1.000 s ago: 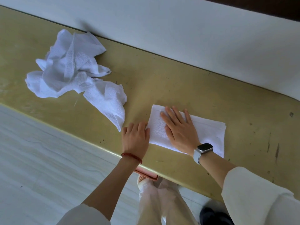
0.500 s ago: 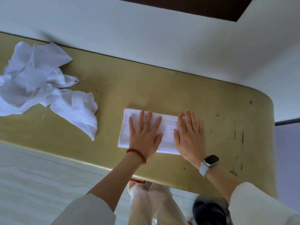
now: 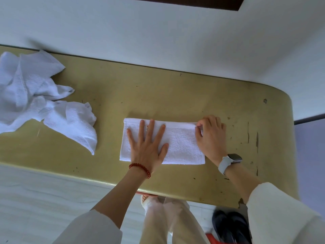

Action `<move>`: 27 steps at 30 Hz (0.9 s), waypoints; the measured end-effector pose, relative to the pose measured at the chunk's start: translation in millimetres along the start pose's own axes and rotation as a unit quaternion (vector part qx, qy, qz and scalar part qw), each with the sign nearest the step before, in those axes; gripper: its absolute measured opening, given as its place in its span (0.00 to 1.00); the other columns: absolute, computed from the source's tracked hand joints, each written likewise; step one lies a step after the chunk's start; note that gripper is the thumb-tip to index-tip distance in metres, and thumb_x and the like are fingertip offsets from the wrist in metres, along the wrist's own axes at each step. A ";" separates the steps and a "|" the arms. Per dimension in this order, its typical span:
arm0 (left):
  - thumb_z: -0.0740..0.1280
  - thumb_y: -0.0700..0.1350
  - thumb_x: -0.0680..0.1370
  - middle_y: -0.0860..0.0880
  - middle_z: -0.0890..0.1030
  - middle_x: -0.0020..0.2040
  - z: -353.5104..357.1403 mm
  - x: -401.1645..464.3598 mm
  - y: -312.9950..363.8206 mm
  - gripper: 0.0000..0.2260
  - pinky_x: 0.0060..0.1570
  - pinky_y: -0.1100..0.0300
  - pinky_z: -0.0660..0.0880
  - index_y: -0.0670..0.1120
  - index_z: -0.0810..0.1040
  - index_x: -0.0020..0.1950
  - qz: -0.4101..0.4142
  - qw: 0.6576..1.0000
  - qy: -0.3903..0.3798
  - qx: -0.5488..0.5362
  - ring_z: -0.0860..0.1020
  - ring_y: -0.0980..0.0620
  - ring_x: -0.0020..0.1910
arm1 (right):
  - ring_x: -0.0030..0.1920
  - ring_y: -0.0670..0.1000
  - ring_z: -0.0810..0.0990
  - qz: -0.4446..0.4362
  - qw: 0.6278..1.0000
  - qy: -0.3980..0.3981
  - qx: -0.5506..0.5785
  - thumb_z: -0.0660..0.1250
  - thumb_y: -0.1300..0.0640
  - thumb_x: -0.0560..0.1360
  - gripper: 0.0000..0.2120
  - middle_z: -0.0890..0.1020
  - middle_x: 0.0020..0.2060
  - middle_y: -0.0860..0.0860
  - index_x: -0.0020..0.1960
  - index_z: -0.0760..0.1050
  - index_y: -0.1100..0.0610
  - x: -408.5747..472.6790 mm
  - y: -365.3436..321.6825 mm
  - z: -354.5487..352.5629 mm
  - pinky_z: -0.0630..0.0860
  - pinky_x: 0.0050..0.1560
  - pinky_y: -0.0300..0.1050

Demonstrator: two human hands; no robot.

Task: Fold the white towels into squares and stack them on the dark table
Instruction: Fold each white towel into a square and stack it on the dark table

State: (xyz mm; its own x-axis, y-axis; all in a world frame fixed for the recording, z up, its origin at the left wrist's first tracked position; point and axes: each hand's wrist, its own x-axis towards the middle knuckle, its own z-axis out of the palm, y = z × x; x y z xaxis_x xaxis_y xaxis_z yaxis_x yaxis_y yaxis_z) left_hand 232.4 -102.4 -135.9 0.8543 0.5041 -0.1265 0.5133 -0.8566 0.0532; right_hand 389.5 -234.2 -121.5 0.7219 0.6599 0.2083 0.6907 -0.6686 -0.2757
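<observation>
A white towel (image 3: pixel 181 147), folded into a long rectangle, lies flat on the olive-yellow table (image 3: pixel 158 95). My left hand (image 3: pixel 146 147) presses flat on the towel's left half, fingers spread. My right hand (image 3: pixel 210 134) sits at the towel's right end, with curled fingers and thumb pinching its far right corner. A crumpled heap of white towels (image 3: pixel 35 97) lies at the table's left.
The table's far edge runs along a white wall (image 3: pixel 158 32). Its rounded right end (image 3: pixel 288 110) is scuffed with dark marks. The near edge lies just below the towel, with pale floor (image 3: pixel 44 199) and my legs beneath it.
My right hand slid from flat on the towel to its right end and curled onto the corner. My left hand stayed pressed on the left half. The view shifted slightly.
</observation>
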 end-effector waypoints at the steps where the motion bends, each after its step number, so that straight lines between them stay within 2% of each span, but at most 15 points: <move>1: 0.48 0.59 0.77 0.43 0.65 0.72 -0.5 0.2 0.4 0.25 0.63 0.31 0.50 0.53 0.58 0.73 0.001 1.000 0.001 0.001 0.62 0.37 0.71 | 0.39 0.57 0.76 -0.012 1.000 0.003 -0.002 0.70 0.66 0.66 0.06 0.78 0.37 0.53 0.38 0.73 0.59 1.3 0.8 -1.4 0.67 0.39 0.46; 5: 0.48 0.60 0.77 0.43 0.64 0.73 1.5 0.8 0.5 0.25 0.63 0.31 0.50 0.53 0.57 0.73 0.000 1.000 0.004 0.000 0.60 0.38 0.72 | 0.38 0.57 0.77 -0.027 0.999 -0.016 0.016 0.67 0.69 0.68 0.07 0.80 0.35 0.52 0.40 0.74 0.58 8.1 4.7 -3.8 0.67 0.41 0.47; 12: 0.47 0.60 0.77 0.43 0.64 0.72 2.9 0.3 0.1 0.25 0.64 0.29 0.54 0.53 0.58 0.73 0.000 1.000 0.007 0.000 0.59 0.38 0.71 | 0.41 0.60 0.75 0.008 0.997 -0.046 0.064 0.65 0.71 0.69 0.06 0.78 0.38 0.56 0.41 0.74 0.61 14.3 6.4 3.8 0.67 0.38 0.47; 16: 0.44 0.60 0.78 0.43 0.64 0.72 3.8 1.2 -1.1 0.25 0.64 0.30 0.52 0.53 0.57 0.73 0.004 1.000 -0.002 -0.002 0.61 0.38 0.71 | 0.42 0.59 0.76 -0.029 0.995 -0.039 0.084 0.63 0.69 0.71 0.05 0.78 0.40 0.56 0.42 0.75 0.61 12.8 10.2 2.5 0.72 0.38 0.50; 19: 0.47 0.59 0.78 0.42 0.65 0.72 -1.0 0.3 -1.1 0.24 0.64 0.29 0.52 0.52 0.60 0.72 0.007 1.000 0.018 -0.007 0.62 0.38 0.71 | 0.53 0.56 0.76 -0.125 0.990 -0.036 0.052 0.54 0.64 0.72 0.14 0.79 0.51 0.54 0.52 0.75 0.59 3.8 19.8 -2.6 0.73 0.48 0.52; 22: 0.52 0.55 0.77 0.44 0.64 0.73 -7.6 -8.6 9.0 0.23 0.66 0.30 0.49 0.50 0.63 0.71 0.069 0.994 0.067 -0.045 0.58 0.41 0.73 | 0.65 0.54 0.70 -0.213 0.972 -0.099 0.010 0.51 0.62 0.72 0.22 0.75 0.64 0.54 0.63 0.70 0.59 -4.4 35.1 -1.7 0.66 0.64 0.55; 25: 0.53 0.54 0.78 0.46 0.65 0.72 -6.4 -23.0 24.2 0.22 0.67 0.33 0.47 0.51 0.66 0.70 0.168 0.983 0.048 -0.060 0.57 0.44 0.73 | 0.69 0.55 0.68 -0.209 0.965 -0.159 -0.020 0.50 0.58 0.75 0.23 0.69 0.69 0.55 0.69 0.62 0.59 -10.6 44.2 -1.5 0.64 0.66 0.63; 27: 0.50 0.56 0.78 0.47 0.65 0.73 -1.9 -26.9 22.1 0.22 0.66 0.33 0.48 0.53 0.64 0.71 0.189 0.981 0.012 -0.042 0.57 0.44 0.73 | 0.70 0.55 0.66 -0.192 0.965 -0.177 -0.030 0.49 0.56 0.76 0.23 0.67 0.70 0.55 0.70 0.60 0.60 -13.9 44.4 -2.9 0.62 0.66 0.65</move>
State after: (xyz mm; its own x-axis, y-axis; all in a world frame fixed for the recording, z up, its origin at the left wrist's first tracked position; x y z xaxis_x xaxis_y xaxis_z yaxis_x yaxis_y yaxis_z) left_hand 220.9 -134.6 -129.4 0.9860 0.1556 -0.0593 0.1637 -0.9711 0.1737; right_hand 410.2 -274.1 -133.9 0.3610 0.9312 -0.0514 0.9128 -0.3641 -0.1851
